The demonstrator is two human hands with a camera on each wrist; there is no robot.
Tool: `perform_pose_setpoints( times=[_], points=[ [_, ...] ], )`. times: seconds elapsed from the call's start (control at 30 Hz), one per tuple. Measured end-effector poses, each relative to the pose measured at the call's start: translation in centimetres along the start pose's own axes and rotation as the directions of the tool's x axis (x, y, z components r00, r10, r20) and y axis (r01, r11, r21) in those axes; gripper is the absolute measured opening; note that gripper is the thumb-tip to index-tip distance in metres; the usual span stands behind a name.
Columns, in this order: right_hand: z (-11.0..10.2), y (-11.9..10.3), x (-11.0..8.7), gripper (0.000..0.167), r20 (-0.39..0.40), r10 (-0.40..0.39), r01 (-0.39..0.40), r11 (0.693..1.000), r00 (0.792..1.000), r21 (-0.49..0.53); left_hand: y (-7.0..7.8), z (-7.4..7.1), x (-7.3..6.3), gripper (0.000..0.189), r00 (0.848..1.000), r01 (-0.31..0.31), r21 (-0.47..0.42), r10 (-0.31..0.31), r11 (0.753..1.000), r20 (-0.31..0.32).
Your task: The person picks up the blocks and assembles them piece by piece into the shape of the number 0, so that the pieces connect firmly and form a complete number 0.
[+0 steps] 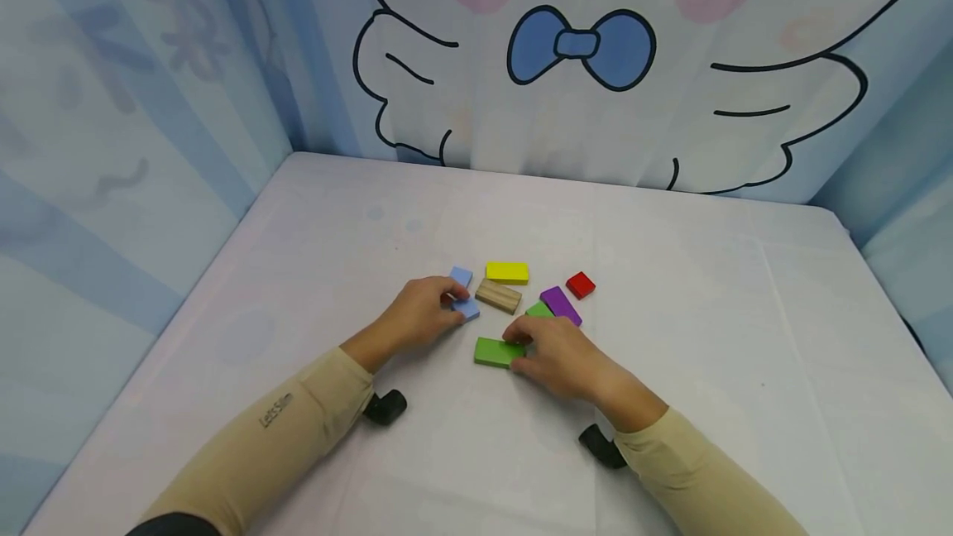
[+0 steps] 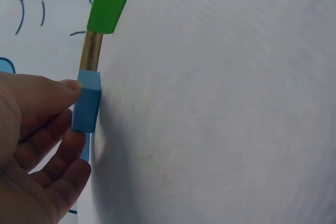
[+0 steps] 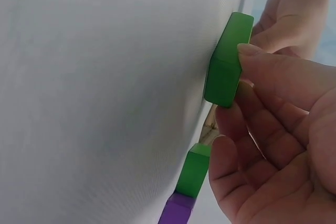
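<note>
Between thumb and fingers, my left hand (image 1: 423, 310) pinches a light blue block (image 2: 87, 102). A second light blue block (image 1: 462, 275) lies just behind it, partly covered by the fingers. My right hand (image 1: 563, 354) pinches the right end of a long green block (image 1: 495, 351) low over the white tabletop. Behind the right fingers, another green block (image 1: 539, 309) shows only in part, against a purple block (image 1: 562, 304). Between the two hands and a little farther back sits a wood-coloured block (image 1: 498, 295).
A yellow block (image 1: 507, 273) lies behind the wood-coloured one. Farther right sits a small red block (image 1: 581, 284). The white-covered table (image 1: 298, 255) meets a printed curtain (image 1: 581, 122) at its back edge, and curtains hang at both sides.
</note>
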State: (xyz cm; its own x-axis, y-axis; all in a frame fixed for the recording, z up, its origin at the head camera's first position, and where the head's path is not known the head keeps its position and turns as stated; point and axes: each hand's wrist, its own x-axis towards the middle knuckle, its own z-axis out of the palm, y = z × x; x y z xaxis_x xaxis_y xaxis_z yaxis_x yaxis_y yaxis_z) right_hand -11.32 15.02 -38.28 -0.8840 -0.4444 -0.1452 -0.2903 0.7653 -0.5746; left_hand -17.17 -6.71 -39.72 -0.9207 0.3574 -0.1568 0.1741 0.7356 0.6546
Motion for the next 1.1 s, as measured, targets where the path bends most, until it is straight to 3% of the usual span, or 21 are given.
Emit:
perform_pose_setpoints(
  times=[0.37, 0.73, 1.1],
  points=[
    [-0.17, 0.49, 0.04, 0.028, 0.017, -0.002, 0.002, 1.0, 1.0, -0.019, -0.11, -0.02, -0.08, 0.028, 1.0, -0.014, -0.008, 0.014, 1.0, 0.0],
    [-0.22, 0.37, 0.17, 0.028, 0.023, 0.015, -0.014, 1.0, 1.0, -0.026, -0.2, -0.28, -0.06, 0.029, 0.999, -0.005, -0.004, 0.005, 1.0, 0.043],
    [-0.01, 0.06, 0.12, 0.027, 0.008, 0.003, -0.003, 1.0, 1.0, -0.019, -0.53, -0.22, -0.53, 0.027, 0.997, -0.037, 0.006, 0.036, 0.999, 0.066]
  ],
)
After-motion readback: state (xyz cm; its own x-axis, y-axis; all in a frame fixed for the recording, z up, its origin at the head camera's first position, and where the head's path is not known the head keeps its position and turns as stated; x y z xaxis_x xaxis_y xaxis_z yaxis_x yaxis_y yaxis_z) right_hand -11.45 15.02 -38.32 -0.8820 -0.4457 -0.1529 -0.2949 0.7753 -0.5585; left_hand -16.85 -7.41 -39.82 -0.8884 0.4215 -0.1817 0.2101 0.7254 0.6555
